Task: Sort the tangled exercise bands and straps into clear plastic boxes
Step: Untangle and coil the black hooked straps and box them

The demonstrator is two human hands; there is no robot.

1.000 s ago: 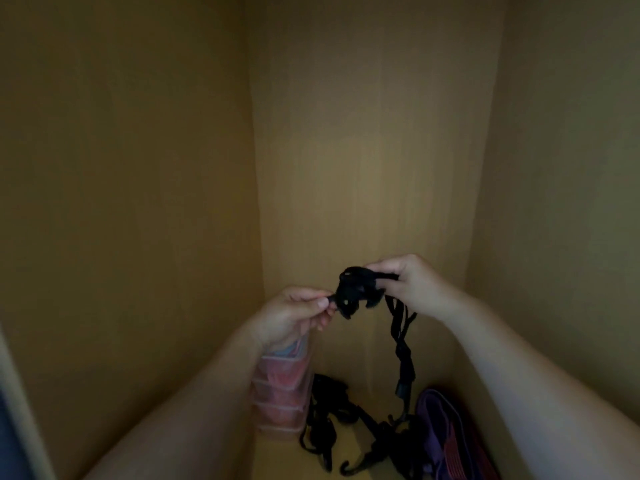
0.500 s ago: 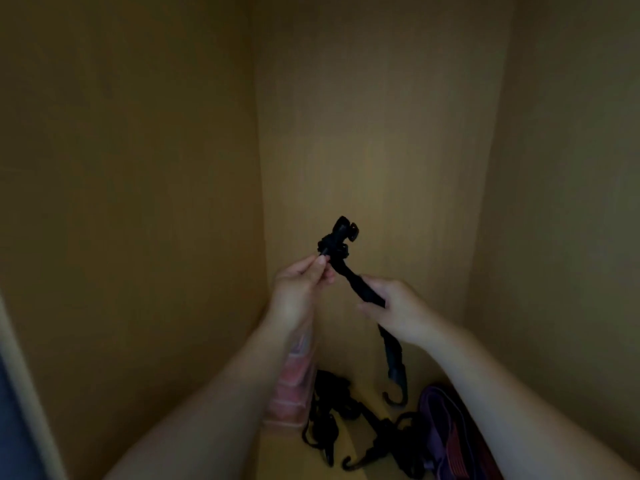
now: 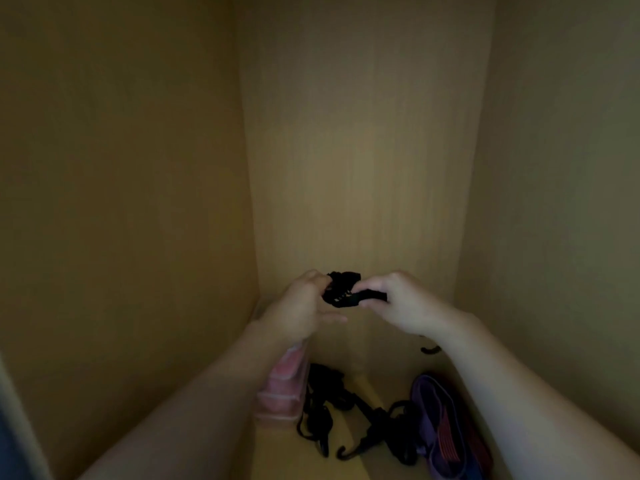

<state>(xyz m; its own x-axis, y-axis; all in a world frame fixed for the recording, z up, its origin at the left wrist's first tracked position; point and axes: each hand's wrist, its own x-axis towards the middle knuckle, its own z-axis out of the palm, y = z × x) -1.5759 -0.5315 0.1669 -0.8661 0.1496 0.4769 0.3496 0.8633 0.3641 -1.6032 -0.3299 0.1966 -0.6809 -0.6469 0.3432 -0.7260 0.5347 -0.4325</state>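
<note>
Hands (image 3: 353, 303), bunched, tangled black strap (image 3: 343, 289)

Both hands, left hand (image 3: 300, 311) and right hand (image 3: 401, 304), grip a bunched black strap (image 3: 343, 289) above tangled straps (image 3: 349, 414), stacked clear boxes (image 3: 284, 389) and purple bands (image 3: 440, 420).

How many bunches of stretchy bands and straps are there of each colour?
Black: 2, the bundled black strap pinched by the left hand and right hand, and the tangled heap of black hooked straps on the cabinet floor.
Purple: 1, the flat purple band.
Red: 1, the red striped band beside it.
Total: 4. Straps inside the heap cannot be counted singly.
</note>
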